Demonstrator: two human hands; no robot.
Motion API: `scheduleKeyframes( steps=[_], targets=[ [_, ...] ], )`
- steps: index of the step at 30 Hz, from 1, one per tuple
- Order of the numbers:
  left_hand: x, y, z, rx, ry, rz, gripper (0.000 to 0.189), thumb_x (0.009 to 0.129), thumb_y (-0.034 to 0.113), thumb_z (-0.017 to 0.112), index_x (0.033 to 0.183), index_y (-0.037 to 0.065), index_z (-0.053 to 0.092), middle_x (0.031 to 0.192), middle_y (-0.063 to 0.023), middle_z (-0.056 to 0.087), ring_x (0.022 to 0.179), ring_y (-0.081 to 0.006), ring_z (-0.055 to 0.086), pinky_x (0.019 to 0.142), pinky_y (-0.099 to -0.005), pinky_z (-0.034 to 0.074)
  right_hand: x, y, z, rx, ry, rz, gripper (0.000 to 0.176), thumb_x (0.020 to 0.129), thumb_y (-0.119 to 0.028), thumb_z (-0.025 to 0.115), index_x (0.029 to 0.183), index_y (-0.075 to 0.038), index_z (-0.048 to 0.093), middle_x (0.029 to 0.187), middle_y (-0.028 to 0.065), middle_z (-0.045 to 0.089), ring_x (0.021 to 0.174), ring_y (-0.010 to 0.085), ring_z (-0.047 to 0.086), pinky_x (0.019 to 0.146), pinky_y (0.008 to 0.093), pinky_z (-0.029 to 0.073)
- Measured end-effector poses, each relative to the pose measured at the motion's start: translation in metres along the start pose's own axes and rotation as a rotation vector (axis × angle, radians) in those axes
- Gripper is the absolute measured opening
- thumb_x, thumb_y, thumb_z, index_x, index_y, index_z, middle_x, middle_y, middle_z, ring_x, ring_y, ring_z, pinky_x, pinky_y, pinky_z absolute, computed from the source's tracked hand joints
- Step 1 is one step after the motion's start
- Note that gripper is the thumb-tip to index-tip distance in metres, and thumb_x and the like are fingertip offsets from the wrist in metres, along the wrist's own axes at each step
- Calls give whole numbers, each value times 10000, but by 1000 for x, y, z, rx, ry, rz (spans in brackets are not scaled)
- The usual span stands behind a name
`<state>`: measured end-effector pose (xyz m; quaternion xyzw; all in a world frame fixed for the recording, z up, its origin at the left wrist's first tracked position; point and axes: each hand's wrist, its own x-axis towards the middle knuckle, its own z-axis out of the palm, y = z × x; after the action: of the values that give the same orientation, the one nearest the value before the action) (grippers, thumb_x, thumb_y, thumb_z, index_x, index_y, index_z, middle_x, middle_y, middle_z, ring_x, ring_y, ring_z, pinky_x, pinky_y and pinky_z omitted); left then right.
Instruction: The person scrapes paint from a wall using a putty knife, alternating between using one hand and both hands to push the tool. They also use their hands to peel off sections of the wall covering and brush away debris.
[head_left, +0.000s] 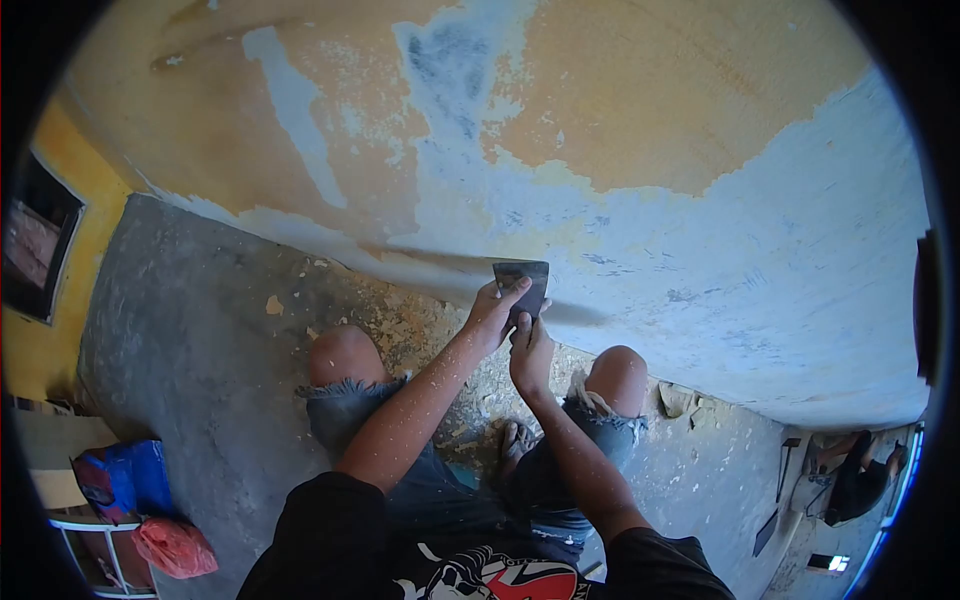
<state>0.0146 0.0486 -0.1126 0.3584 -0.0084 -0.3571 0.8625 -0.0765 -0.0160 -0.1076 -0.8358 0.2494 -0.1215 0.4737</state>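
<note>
Both my hands are on a dark, wide-bladed scraper (522,285), its broad edge pointing up at the wall. My left hand (492,316) is closed around its left side, the thumb lying along the blade's face. Lower down, my right hand (533,358) grips the handle end, which is mostly hidden by the fingers. The blade's edge overlaps the lower part of the wall (640,240) in this view. Yellow-orange paint there is peeled away over large patches, baring a pale blue-white layer. Pale flecks dot my forearms.
Paint flakes (400,320) litter the grey floor (190,290) along the wall's foot. At lower left are a blue bag (150,475), a red plastic bag (175,547) and a white-framed rack (105,530). Another person (858,480) is far right, near a long-handled tool (767,530).
</note>
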Motion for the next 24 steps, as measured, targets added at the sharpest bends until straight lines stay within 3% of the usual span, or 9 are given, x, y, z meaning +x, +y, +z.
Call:
scheduleKeyframes(
  steps=[5, 12, 17, 22, 24],
  targets=[
    [8, -2, -3, 8, 79, 3, 376, 923, 290, 694, 1154, 20, 572, 980, -99, 656, 848, -233, 685, 750, -344, 580, 7, 3, 14, 129, 107, -21, 360, 1034, -256, 455, 1125, 68, 583, 824, 300, 650, 809, 443, 665, 695, 461, 496],
    [9, 2, 2, 15, 114, 32, 295, 926, 241, 696, 1074, 4, 601, 919, -97, 678, 770, -237, 698, 653, -325, 569, 10, 5, 13, 106, 68, 36, 370, 1036, -262, 458, 1171, 62, 574, 834, 299, 655, 810, 444, 672, 697, 457, 509],
    [8, 0, 3, 27, 92, 35, 332, 922, 301, 697, 1062, 28, 570, 918, -77, 642, 794, -225, 683, 680, -319, 568, 12, 1, 6, 90, 37, 79, 373, 1036, -270, 453, 1195, 46, 569, 829, 304, 648, 806, 468, 656, 687, 473, 500],
    [11, 8, 17, -4, 69, 106, 354, 910, 348, 705, 1040, 46, 573, 890, -53, 626, 790, -179, 648, 683, -284, 562, 26, 3, -8, -33, 47, -97, 421, 1028, -272, 469, 1269, 66, 538, 830, 319, 629, 794, 495, 624, 674, 500, 478],
    [16, 28, 23, -53, 26, 116, 356, 912, 333, 704, 1050, 29, 579, 893, -63, 632, 795, -169, 640, 698, -275, 552, 40, -25, -22, -45, 32, -115, 430, 1025, -269, 475, 1279, 73, 529, 830, 325, 623, 791, 495, 622, 671, 500, 476]
  ],
)
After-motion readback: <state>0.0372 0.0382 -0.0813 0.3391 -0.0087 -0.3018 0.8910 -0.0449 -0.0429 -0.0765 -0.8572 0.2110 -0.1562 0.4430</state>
